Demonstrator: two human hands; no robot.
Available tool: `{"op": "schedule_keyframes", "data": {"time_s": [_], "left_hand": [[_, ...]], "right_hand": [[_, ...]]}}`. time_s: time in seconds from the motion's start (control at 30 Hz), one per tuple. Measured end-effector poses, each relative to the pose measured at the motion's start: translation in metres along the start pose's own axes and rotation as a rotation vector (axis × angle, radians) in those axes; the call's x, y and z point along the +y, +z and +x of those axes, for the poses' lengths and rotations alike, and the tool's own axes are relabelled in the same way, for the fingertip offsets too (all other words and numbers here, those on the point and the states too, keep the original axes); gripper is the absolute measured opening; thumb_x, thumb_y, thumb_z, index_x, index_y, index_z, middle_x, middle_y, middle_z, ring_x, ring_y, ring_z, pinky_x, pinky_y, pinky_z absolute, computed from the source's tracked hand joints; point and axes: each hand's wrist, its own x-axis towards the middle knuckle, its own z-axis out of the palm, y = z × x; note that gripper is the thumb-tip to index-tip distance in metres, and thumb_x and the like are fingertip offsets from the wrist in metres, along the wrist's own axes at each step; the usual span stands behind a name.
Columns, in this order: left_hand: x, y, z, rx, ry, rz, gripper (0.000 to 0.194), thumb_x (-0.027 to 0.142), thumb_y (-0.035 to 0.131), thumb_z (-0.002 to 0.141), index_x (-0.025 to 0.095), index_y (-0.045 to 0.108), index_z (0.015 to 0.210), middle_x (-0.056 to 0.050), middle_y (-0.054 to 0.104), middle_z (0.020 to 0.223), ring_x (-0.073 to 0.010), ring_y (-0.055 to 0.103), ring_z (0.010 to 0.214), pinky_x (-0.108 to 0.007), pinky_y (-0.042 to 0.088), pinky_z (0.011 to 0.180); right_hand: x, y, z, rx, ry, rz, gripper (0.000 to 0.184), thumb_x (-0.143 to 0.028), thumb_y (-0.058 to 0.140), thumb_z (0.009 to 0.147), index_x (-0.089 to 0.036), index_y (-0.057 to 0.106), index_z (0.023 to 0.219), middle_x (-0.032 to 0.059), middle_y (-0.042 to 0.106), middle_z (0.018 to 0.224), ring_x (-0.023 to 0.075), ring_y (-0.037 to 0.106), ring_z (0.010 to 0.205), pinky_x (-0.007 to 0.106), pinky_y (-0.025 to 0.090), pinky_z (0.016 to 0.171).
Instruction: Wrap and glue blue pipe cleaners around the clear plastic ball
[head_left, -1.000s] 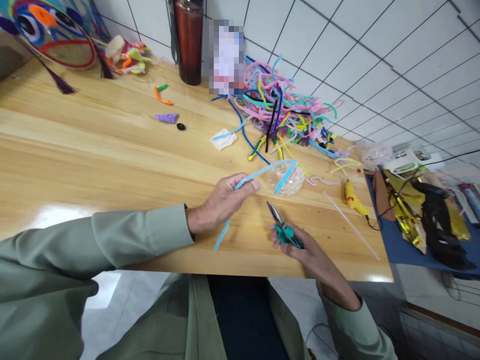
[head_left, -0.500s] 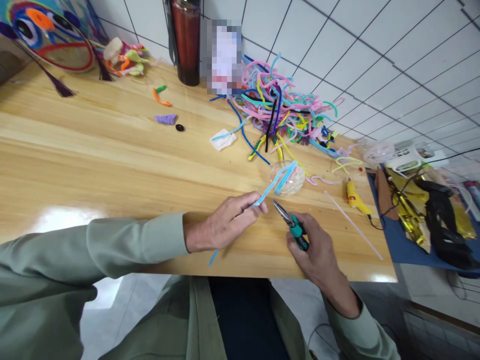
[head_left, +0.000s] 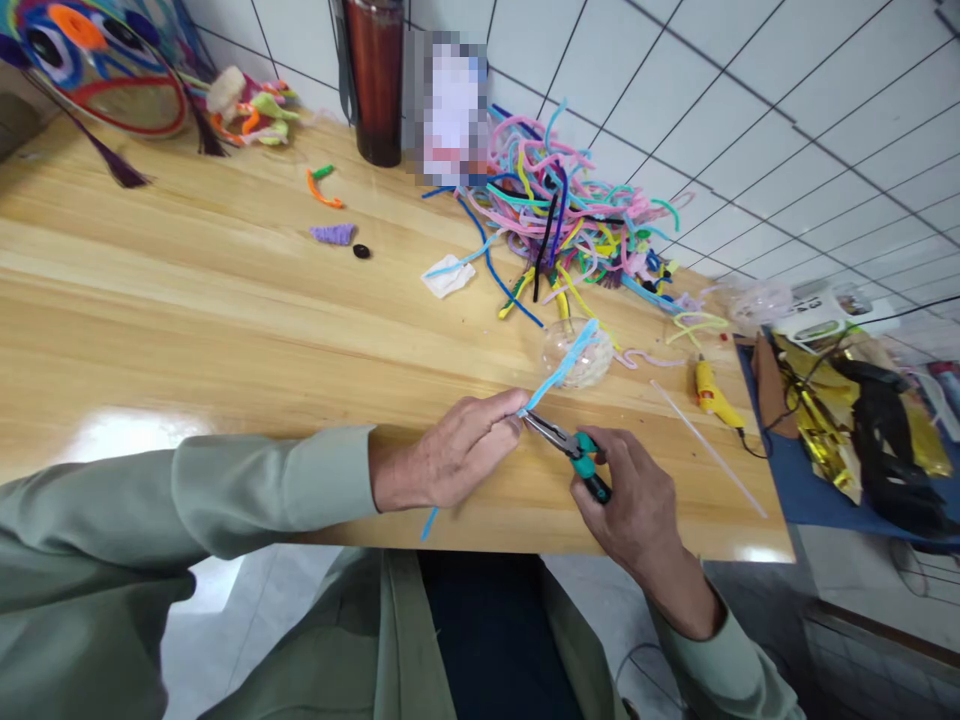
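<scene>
Between the thumb and fingers of my left hand [head_left: 469, 445] is a folded light-blue pipe cleaner [head_left: 566, 368]. Its doubled part sticks out up and to the right, and a tail hangs below the hand near the table's front edge. My right hand [head_left: 634, 495] grips pliers [head_left: 589, 470] with green and black handles. The jaws point left and touch, or nearly touch, the pipe cleaner at my left fingertips; whether they are closed on it I cannot tell. Behind the blue strand sits a clear round dish [head_left: 592, 362] with pale contents.
A tangled heap of coloured pipe cleaners [head_left: 592, 200] lies at the back by the tiled wall, beside a dark red bottle [head_left: 377, 85]. To the right are a yellow glue gun [head_left: 714, 395] and a thin white stick [head_left: 709, 445]. A purple cone [head_left: 332, 234] lies further left.
The pliers in my right hand have moved left, up to my left fingertips. The blue strands, earlier spread apart, now lie close together.
</scene>
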Motion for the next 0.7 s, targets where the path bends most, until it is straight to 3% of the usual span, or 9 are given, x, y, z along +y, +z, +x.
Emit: {"op": "schedule_keyframes", "data": {"time_s": [0.17,0.43,0.57,0.7], "left_hand": [[0.0,0.0,0.002,0.001,0.051,0.075,0.052,0.012,0.046,0.112,0.019,0.038,0.163,-0.019,0.072,0.142,-0.0252,0.074,0.125,-0.037,0.063,0.105],[0.006,-0.001,0.008,0.007,-0.063,-0.074,0.039,0.02,0.039,0.115,0.018,0.049,0.153,-0.015,0.076,0.127,-0.0225,0.076,0.109,-0.036,0.063,0.097],[0.013,-0.005,0.021,-0.034,-0.247,-0.246,0.035,0.032,0.033,0.117,0.018,0.059,0.137,-0.008,0.075,0.103,-0.0198,0.07,0.087,-0.033,0.06,0.085],[0.018,-0.008,0.033,-0.085,-0.381,-0.371,0.03,0.034,0.033,0.115,0.021,0.06,0.111,-0.001,0.061,0.084,-0.0173,0.057,0.074,-0.031,0.053,0.077]], "right_hand": [[0.001,0.003,0.0,0.007,0.0,-0.047,0.044,-0.017,0.059,0.084,-0.021,0.06,0.128,0.0088,0.074,0.102,0.0259,0.073,0.083,0.037,0.06,0.072],[0.001,0.006,-0.002,0.005,-0.01,-0.064,0.044,-0.017,0.059,0.084,-0.021,0.06,0.128,0.0092,0.075,0.103,0.0255,0.072,0.08,0.037,0.06,0.071],[0.002,0.007,-0.002,0.0,-0.016,-0.072,0.043,-0.017,0.06,0.084,-0.021,0.059,0.128,0.0092,0.075,0.103,0.0252,0.072,0.079,0.037,0.059,0.071],[0.004,0.006,-0.002,-0.019,-0.019,-0.066,0.043,-0.018,0.061,0.085,-0.022,0.059,0.127,0.0088,0.075,0.104,0.0247,0.072,0.078,0.036,0.057,0.071]]}}
